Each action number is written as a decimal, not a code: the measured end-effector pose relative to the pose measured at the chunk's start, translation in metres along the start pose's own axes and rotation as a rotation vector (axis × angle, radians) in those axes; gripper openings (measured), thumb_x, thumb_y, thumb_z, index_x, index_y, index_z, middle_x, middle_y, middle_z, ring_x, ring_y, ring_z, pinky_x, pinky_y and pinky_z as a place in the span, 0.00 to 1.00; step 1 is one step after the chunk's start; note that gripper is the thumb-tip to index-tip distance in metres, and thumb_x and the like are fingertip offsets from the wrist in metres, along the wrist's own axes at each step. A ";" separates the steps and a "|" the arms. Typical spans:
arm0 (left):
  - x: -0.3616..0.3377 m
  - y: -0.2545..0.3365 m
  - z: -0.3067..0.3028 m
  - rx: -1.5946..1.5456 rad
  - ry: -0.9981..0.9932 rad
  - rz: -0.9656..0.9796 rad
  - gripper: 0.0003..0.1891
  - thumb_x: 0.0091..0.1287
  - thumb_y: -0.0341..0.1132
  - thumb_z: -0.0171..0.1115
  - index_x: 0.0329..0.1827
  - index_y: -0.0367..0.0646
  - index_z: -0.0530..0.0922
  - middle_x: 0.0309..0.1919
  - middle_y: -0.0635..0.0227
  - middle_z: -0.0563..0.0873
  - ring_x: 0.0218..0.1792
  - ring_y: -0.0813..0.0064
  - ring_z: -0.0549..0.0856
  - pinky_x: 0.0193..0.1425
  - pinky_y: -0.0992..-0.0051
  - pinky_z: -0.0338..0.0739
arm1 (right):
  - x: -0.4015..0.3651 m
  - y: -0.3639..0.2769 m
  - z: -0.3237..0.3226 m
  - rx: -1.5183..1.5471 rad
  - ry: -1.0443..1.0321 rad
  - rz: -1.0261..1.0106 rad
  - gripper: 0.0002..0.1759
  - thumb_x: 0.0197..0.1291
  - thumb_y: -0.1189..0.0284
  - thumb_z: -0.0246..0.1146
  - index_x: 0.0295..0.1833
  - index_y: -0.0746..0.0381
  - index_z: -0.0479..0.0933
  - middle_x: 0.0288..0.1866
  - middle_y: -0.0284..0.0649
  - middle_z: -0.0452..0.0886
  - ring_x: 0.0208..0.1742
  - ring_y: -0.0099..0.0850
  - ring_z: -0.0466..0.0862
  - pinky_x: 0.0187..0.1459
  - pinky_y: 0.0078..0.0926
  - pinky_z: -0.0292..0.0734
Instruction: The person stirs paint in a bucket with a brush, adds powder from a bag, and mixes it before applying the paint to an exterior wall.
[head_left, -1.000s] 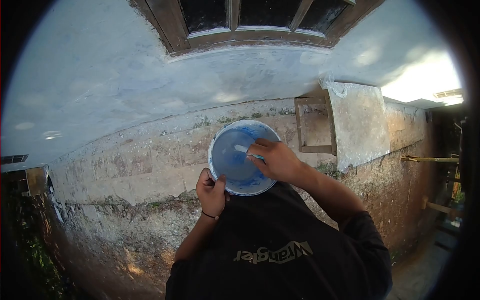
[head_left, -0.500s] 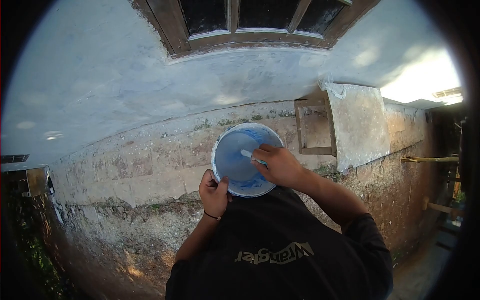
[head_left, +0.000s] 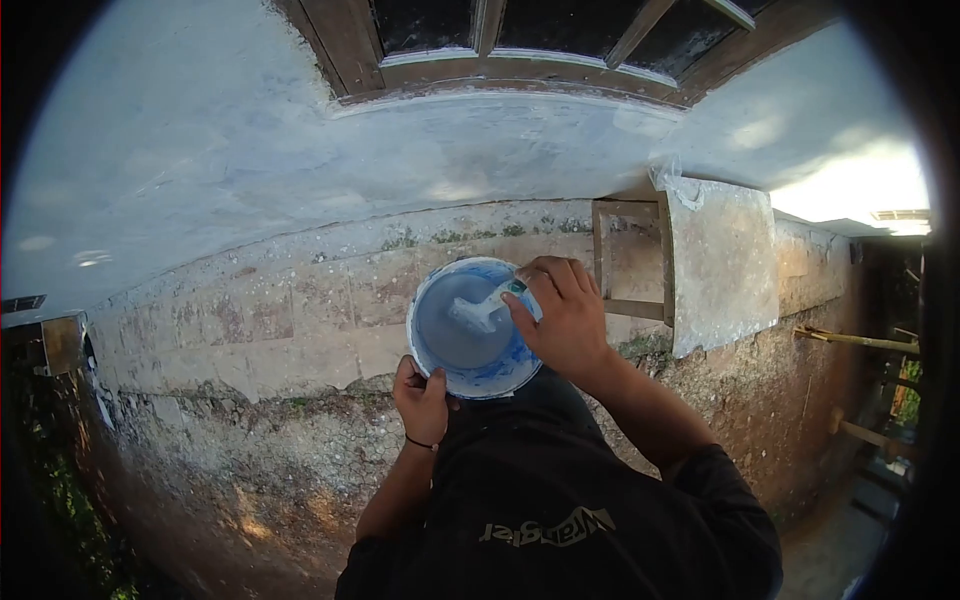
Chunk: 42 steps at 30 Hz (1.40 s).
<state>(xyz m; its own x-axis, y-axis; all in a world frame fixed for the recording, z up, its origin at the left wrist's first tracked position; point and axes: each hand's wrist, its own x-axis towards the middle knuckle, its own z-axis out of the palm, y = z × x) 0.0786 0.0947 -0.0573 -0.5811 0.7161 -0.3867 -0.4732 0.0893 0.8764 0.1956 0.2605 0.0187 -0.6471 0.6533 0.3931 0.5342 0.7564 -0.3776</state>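
A round bucket (head_left: 425, 350) with blue smears on its inner wall is held close before my body. Pale bluish-grey paint (head_left: 440, 325) lies inside it. My left hand (head_left: 422, 405) is closed on the bucket's near left rim, the thumb over the edge. Over the right side of the bucket, my right hand (head_left: 565, 315) grips the handle of a paintbrush (head_left: 478, 312). Its wide head, coated in pale paint, points left and shows over the paint surface.
Beyond the bucket rises a pale blue wall (head_left: 230, 170) with a brown-framed window (head_left: 520, 75). A paint-spattered board-topped wooden stool or table (head_left: 725, 260) stands at right. Worn paving (head_left: 300, 320) runs along the wall's foot, with rough ground (head_left: 300, 460) nearer me. Poles (head_left: 860, 342) lie far right.
My right hand has drawn the paintbrush up and right, so its paint-coated head now shows. The bucket and my left hand sit slightly lower and further left in view.
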 end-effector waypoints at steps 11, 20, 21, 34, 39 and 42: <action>0.175 -0.274 -0.115 -0.006 0.295 -0.138 0.12 0.59 0.26 0.52 0.46 0.38 0.69 0.33 0.63 0.78 0.25 0.73 0.80 0.21 0.73 0.76 | -0.196 0.287 0.343 0.311 -0.434 0.911 0.16 0.51 0.66 0.66 0.40 0.66 0.74 0.30 0.45 0.78 0.33 0.37 0.79 0.36 0.32 0.73; 0.287 -0.501 -0.174 -0.021 0.419 -0.216 0.15 0.60 0.26 0.50 0.51 0.37 0.67 0.40 0.63 0.78 0.29 0.73 0.80 0.25 0.72 0.77 | -0.328 0.422 0.574 0.323 -0.588 1.136 0.26 0.51 0.55 0.65 0.44 0.67 0.72 0.31 0.46 0.80 0.34 0.37 0.80 0.39 0.31 0.74; 0.294 -0.518 -0.176 -0.045 0.389 -0.214 0.15 0.61 0.26 0.49 0.51 0.37 0.67 0.40 0.61 0.78 0.30 0.71 0.81 0.26 0.71 0.78 | -0.320 0.425 0.574 0.343 -0.654 1.118 0.24 0.52 0.56 0.65 0.41 0.67 0.73 0.30 0.45 0.79 0.33 0.36 0.80 0.38 0.31 0.74; 0.321 -0.616 -0.183 -0.155 0.397 -0.263 0.15 0.61 0.26 0.49 0.52 0.40 0.67 0.42 0.64 0.78 0.35 0.72 0.82 0.31 0.72 0.80 | -0.319 0.412 0.583 0.988 -0.442 1.136 0.17 0.53 0.82 0.52 0.51 0.70 0.72 0.35 0.37 0.80 0.28 0.21 0.79 0.30 0.20 0.75; 0.319 -0.619 -0.184 -0.171 0.431 -0.249 0.14 0.61 0.25 0.49 0.50 0.39 0.68 0.42 0.64 0.78 0.35 0.72 0.81 0.31 0.72 0.80 | -0.306 0.391 0.554 0.977 -0.531 1.195 0.16 0.53 0.83 0.52 0.49 0.70 0.72 0.37 0.37 0.80 0.32 0.20 0.79 0.34 0.18 0.74; 0.316 -0.626 -0.188 -0.185 0.427 -0.265 0.13 0.61 0.25 0.49 0.50 0.39 0.68 0.43 0.63 0.78 0.35 0.72 0.82 0.32 0.71 0.81 | -0.308 0.382 0.534 0.918 -0.565 1.151 0.16 0.53 0.84 0.51 0.49 0.70 0.72 0.38 0.38 0.80 0.35 0.21 0.79 0.37 0.18 0.75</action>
<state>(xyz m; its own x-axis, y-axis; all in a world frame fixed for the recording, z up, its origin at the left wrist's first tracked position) 0.0664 0.1350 -0.7827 -0.6252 0.3365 -0.7042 -0.7268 0.0777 0.6824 0.3087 0.3295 -0.6944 -0.3666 0.5850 -0.7234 0.5005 -0.5314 -0.6834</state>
